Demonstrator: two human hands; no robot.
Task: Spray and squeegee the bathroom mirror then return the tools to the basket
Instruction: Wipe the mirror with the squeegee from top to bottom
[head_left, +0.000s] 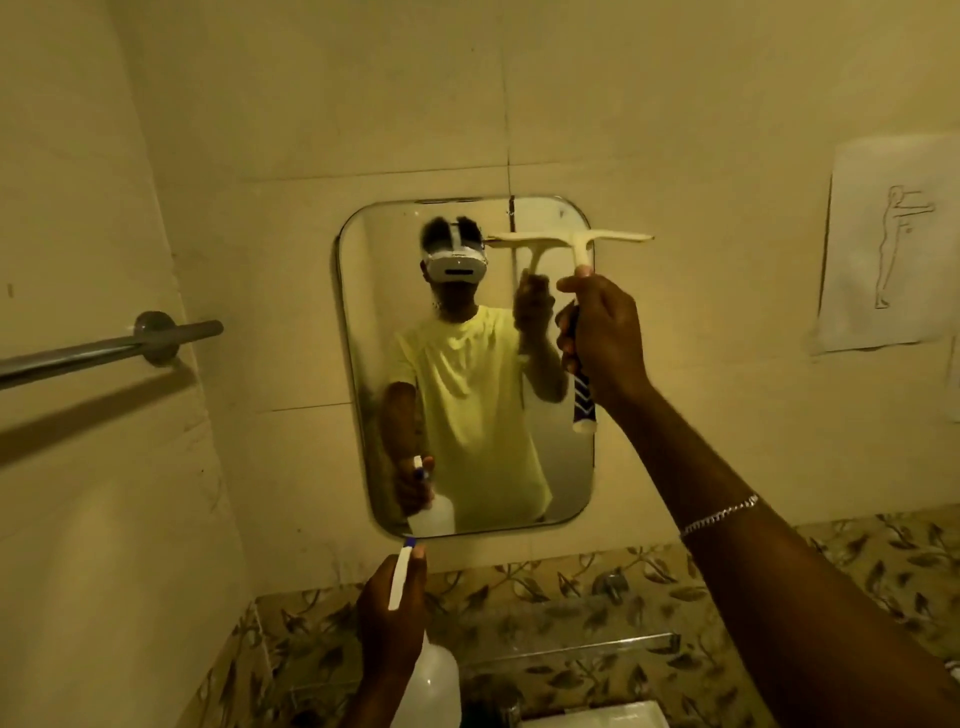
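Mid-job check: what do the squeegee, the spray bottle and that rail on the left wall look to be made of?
Squeegee: cream moulded plastic head, matte; the handle in the right hand has a dark patterned grip, possibly rubber. Spray bottle in the left hand: translucent, milky plastic with an opaque white trigger head. Rail: metal, probably chromed or stainless, given its grey sheen and highlight.

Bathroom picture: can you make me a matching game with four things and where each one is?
Things:
1. squeegee
2. spray bottle
3. towel bar
4. paper drawing

Places:
A. stuck on the wall, right of the mirror
B. in the left hand
C. on the wall, left of the mirror
D. in the right hand, near the mirror's top

Pairs: 1-D, 2-B, 3-C, 4-A
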